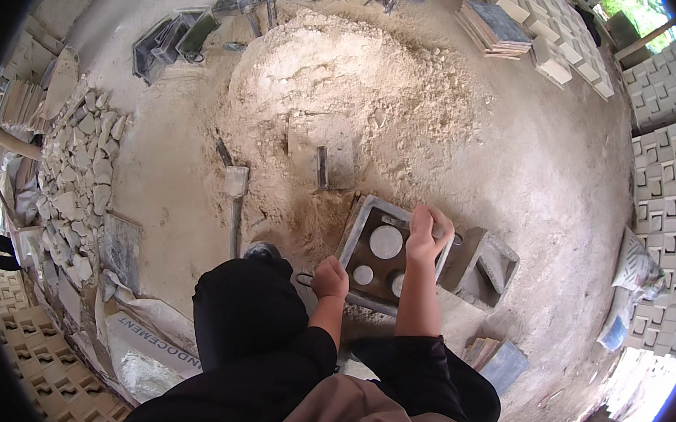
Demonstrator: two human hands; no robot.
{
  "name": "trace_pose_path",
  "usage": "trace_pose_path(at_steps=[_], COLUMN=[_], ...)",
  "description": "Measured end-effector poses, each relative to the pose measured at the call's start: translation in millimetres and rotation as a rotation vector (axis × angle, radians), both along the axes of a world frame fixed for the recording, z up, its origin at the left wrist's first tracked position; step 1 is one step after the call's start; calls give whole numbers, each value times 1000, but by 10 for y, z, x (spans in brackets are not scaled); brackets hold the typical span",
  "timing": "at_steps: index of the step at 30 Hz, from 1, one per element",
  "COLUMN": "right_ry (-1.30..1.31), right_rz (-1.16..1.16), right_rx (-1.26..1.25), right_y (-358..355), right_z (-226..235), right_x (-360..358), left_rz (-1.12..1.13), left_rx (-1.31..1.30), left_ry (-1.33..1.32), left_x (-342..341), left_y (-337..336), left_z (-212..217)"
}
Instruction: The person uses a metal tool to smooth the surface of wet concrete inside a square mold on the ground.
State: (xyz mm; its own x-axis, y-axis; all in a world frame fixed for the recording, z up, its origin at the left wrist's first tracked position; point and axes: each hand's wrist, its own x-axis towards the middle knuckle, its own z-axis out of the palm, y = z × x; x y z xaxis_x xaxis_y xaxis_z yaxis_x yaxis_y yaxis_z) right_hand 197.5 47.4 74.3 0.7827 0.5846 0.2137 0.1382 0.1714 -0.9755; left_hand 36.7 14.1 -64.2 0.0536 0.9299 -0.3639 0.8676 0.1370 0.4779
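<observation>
In front of me sits a square metal mould with a brown inside and pale round discs. The largest disc lies near its middle, a small disc is nearer me, and another is partly behind my right forearm. My left hand is a fist at the mould's left side, closed on a loop handle whose outer end sticks out. Over the far right corner, my right hand has its fingers curled; what they hold is hidden. A second handle shows beside it.
Right of the mould is an open box-shaped form. A heap of pale powder lies beyond, with a shovel to the left. Broken pieces lie far left; stacked blocks line the right. A cement sack is near left.
</observation>
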Motion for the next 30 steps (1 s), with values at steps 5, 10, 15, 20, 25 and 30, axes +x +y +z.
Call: trace_pose_path(at_steps=[5,10,15,20,25,30], right_ry=[14,-51,48,-18,89,-174], right_rz=[107,11,38,-164,-112,113], right_rx=[44,8,4,118,21,-87], right_y=[-94,90,161,26,81,85], right_z=[-252,-63,-232,-25,32,-119], right_x=[19,-204,-99,-196,-33,-44], left_rz=[-26,-2,-1,30,12,11], left_rx=[53,45,62,27,72,83], left_ry=[-66,-80,-110,-79,-88,-94], left_x=[19,-44,13,-66,-14,-27], left_y=[-35,-7,25,-52,23,-16], left_z=[-13,-4,-20,-63,-32,-41])
